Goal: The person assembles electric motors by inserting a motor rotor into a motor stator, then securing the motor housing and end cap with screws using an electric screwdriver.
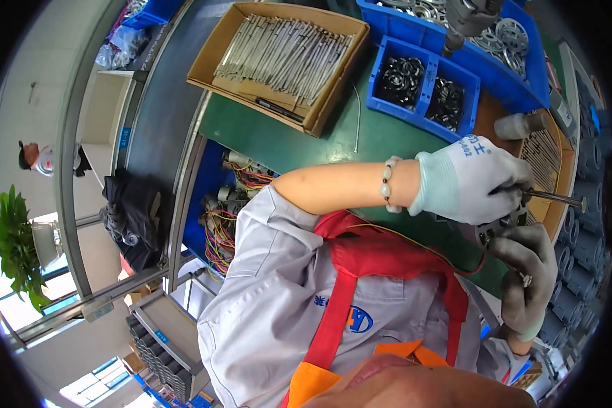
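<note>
The left hand (472,180) (white-gloved) pinches a thin metal rod (557,198) whose long axis runs sideways toward the right rim. Directly below, touching it, the grey-gloved right hand (530,272) grips a round metal part (502,228), the nearer hand to it.

cardboard box of metal rods (282,58), blue bins (425,85), potted plant (13,245)

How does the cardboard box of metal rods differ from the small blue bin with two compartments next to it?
The cardboard box is brown, undivided and larger; the blue bin is plastic, smaller and split into two compartments. The box holds long silver metal rods lying side by side; the bin holds heaps of small dark rings. Both sit open-topped on the green table.
</note>
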{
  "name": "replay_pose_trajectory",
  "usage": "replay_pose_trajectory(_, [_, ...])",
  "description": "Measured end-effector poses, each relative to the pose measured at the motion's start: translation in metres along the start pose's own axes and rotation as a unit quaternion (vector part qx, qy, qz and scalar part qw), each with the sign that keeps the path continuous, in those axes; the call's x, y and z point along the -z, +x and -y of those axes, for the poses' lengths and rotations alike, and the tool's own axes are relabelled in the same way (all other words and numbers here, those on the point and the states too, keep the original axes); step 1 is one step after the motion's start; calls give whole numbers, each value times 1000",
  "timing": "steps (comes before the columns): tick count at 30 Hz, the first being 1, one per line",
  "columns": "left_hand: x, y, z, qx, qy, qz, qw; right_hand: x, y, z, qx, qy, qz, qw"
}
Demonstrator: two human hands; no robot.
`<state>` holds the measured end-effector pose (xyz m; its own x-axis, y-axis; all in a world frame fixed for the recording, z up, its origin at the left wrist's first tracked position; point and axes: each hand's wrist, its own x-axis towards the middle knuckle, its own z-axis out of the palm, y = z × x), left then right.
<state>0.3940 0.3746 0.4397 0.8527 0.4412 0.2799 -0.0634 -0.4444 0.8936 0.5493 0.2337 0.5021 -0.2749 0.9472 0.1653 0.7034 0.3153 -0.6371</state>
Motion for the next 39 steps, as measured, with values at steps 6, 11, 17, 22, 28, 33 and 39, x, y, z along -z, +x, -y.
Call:
replay_pose_trajectory(6, [3, -7, 28, 64, -178, 2, 982, -16, -4, -18, 12, 37, -67, 997])
replay_pose_trajectory(11, [-24, -16, 32, 2, -240, -114, 964, -14, -4, -20, 95, -147, -18, 984])
replay_pose_trajectory(17, [-15, -21, 19, 62, -261, -31, 963, -19, -6, -19, 77, -85, -57, 992])
replay_pose_trajectory(22, [-25, -23, 20, 52, -270, -72, 959, -27, -7, -26, 90, -70, -88, 990])
replay_pose_trajectory(28, [-27, -23, 22, 36, -263, -72, 962, -28, -10, -31, 116, -75, -96, 986])
replay_pose_trajectory(33, [-33, -19, 24, 33, -277, -112, 954, -33, -9, -27, 101, -83, -127, 983])
replay_pose_trajectory(39, [-42, -19, 27, 6, -311, -176, 934, -31, -8, -24, 79, -74, -124, 986])
